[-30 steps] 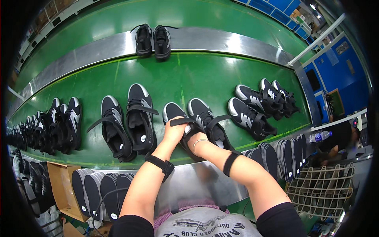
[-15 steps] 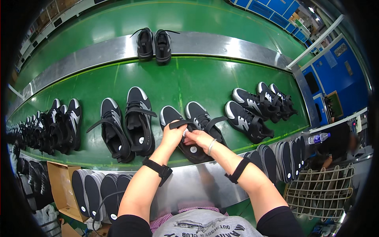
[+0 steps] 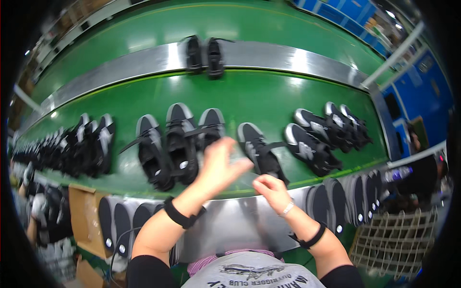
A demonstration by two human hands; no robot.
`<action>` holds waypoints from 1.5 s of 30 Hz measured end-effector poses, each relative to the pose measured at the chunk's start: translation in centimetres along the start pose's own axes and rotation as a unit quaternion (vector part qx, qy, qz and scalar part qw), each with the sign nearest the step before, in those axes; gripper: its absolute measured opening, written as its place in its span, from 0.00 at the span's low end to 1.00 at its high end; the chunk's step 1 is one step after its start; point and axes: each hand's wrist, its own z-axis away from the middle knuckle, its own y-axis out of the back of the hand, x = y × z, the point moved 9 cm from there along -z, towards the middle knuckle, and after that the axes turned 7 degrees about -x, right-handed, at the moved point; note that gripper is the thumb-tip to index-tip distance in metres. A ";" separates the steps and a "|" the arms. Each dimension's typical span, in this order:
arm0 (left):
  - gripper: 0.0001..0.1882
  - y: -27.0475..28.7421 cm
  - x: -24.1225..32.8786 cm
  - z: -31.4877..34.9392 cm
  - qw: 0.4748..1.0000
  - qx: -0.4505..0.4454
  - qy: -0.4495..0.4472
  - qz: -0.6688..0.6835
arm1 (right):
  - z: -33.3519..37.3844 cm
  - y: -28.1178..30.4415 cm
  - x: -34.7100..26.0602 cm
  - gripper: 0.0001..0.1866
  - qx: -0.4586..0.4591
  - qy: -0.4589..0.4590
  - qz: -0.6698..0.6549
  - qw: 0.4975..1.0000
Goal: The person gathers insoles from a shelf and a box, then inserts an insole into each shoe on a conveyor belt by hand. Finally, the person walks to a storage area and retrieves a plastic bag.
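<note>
Over the green belt my left hand [image 3: 220, 165] is open, blurred by motion, with its thumb apart from its fingers. It hides much of a black sneaker with a silver toe [image 3: 212, 121]. My right hand [image 3: 274, 194] is nearer to me, its fingers curled together; anything in them is too blurred to make out. Just beyond it lies another black sneaker [image 3: 259, 144], toe pointing away, its strap out to the right. Left of my hands lie a sneaker [image 3: 150, 153] and a second sneaker [image 3: 180, 139] with a round white label inside.
More sneakers lie on the belt, in a group [image 3: 314, 144] at right and a long row [image 3: 91, 144] at left. One pair [image 3: 205, 57] sits on the far metal ledge. Insole stacks [image 3: 331, 201] flank the near metal edge [image 3: 230, 225], beside a cardboard box [image 3: 86, 221].
Both hands have come off the sneaker they were working on. That sneaker now sits farther left, close to the left pair. My right hand has drawn back toward me; the whole view has shifted slightly.
</note>
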 end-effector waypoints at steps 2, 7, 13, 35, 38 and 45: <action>0.16 -4.6 1.3 4.1 0.946 -0.284 0.103 0.120 | 1.9 -0.7 -1.2 0.07 -0.030 0.019 0.084 0.996; 0.10 -0.5 -5.4 11.0 0.951 -0.153 0.229 0.137 | 4.4 -2.6 0.9 0.15 -0.132 0.018 0.165 0.977; 0.14 33.2 -19.8 31.7 0.853 0.331 0.363 -0.177 | 9.8 10.1 2.4 0.13 0.112 0.046 0.381 0.916; 0.29 -14.4 0.1 -4.5 0.989 -0.014 -0.010 -0.148 | 22.5 28.0 3.7 0.16 0.351 -0.085 0.330 0.872; 0.14 -12.4 -0.3 -4.3 0.989 0.029 -0.020 -0.144 | 15.9 21.1 1.8 0.10 0.157 -0.116 0.005 0.981; 0.14 -12.9 -4.0 -4.2 0.994 -0.003 0.105 0.032 | 1.0 10.5 0.3 0.17 -0.150 -0.139 0.337 0.919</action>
